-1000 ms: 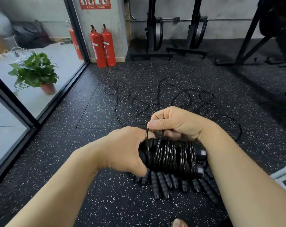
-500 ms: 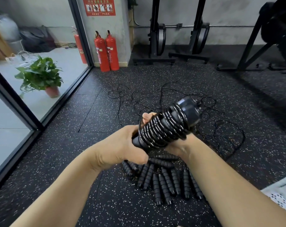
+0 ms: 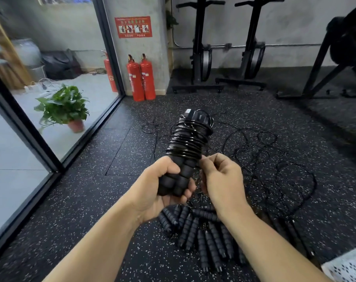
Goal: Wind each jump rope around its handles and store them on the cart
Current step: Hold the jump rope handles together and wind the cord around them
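My left hand (image 3: 163,190) grips the ribbed foam ends of a black jump rope bundle (image 3: 188,145), two handles side by side with thin cord coiled tightly round their upper half. The bundle points up and away from me. My right hand (image 3: 220,178) is closed right beside the bundle's lower coils, pinching what looks like the cord end. On the floor below lie several more black ribbed handles (image 3: 201,231), with their loose cords (image 3: 275,159) tangled across the mat behind. A white perforated cart corner (image 3: 348,267) shows at the bottom right.
Two red fire extinguishers (image 3: 141,78) stand by the pillar. A potted plant (image 3: 65,107) sits behind the glass wall (image 3: 51,127) on the left. Black gym racks (image 3: 224,49) line the far wall. The floor is speckled black rubber mat.
The bundle has swung from lying crosswise to pointing up and away. My left hand has shifted to the foam ends, and my right hand has come off the coils to the bundle's right side.
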Tool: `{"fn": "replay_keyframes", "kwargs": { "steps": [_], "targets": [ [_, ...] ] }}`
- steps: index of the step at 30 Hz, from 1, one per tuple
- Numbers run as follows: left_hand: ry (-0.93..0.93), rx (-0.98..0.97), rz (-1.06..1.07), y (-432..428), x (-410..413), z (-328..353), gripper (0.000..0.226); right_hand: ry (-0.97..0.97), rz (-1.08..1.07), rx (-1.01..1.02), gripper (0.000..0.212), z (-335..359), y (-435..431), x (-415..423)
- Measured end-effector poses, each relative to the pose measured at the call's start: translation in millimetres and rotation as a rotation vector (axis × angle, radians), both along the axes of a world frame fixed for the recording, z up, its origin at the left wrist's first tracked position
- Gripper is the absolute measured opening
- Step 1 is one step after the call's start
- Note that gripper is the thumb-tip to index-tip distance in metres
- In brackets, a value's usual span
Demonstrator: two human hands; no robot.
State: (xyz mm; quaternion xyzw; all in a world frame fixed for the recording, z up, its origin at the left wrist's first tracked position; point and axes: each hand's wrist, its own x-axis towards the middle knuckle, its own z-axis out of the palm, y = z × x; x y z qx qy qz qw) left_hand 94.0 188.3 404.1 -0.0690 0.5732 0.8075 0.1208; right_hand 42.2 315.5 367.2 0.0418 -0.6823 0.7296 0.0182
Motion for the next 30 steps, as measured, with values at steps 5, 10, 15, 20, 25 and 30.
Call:
{"fn": "replay_keyframes", "kwargs": {
  "steps": [5,10,15,20,25,30],
  "targets": [
    [0.032,0.045,0.056,0.3,-2.2,0.7,0.044,0.048,-0.031,0.112,0.032,7.3,3.2,0.7],
    [0.032,0.11,0.083,-5.4,-3.3,-0.4,0.046,0.055,0.014,0.22,0.025,10.3,7.7,-0.5],
    [-0.028,0.199,0.122,-6.0,-2.8,2.1,0.044,0.051,0.227,0.119,0.009,25.0,17.6,6.2],
    [-0.05,0.235,0.163,-8.1,-3.6,4.3,0.043,0.101,0.298,0.24,0.017,25.2,24.3,8.2],
    [-0.023,0.247,0.184,-4.4,-1.9,5.2,0.032,-0.104,0.295,0.031,0.022,25.2,24.0,9.8],
    [-0.029,0.285,0.226,3.4,-4.8,5.2,0.036,0.073,0.207,0.05,0.023,27.7,24.5,17.3]
  ]
}}
